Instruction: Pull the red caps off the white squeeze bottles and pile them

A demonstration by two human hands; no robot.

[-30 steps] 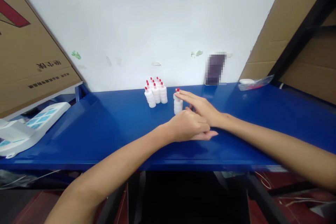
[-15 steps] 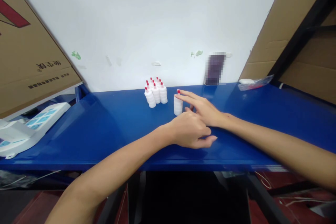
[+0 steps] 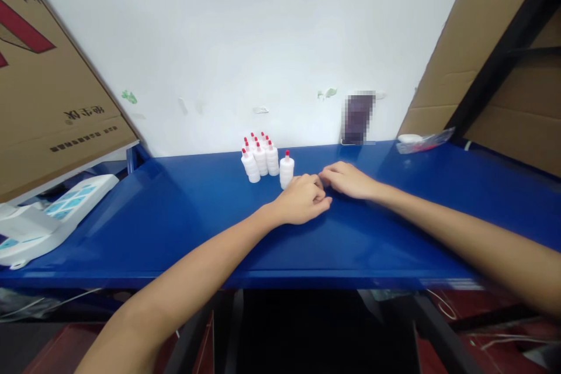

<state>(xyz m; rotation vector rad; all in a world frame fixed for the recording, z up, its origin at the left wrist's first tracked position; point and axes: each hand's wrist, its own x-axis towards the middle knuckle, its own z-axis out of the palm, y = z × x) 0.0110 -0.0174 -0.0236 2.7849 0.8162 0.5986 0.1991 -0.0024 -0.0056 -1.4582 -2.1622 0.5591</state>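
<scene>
Several small white bottles with red caps stand in a tight cluster at the back of the blue table. One more such bottle stands alone just right of the cluster. My left hand rests on the table right beside that bottle, its fingers curled in. My right hand lies just to the right, fingers curled too, its fingertips meeting those of the left. Nothing shows in either hand.
A white device with blue keys lies at the table's left end under a leaning cardboard box. A clear plastic bag lies at the back right. Cardboard and a black frame stand on the right.
My right hand left the lone bottle's cap and drew back with fingers curled. The bottle now stands nearer the cluster. My left hand moved forward beside it.
</scene>
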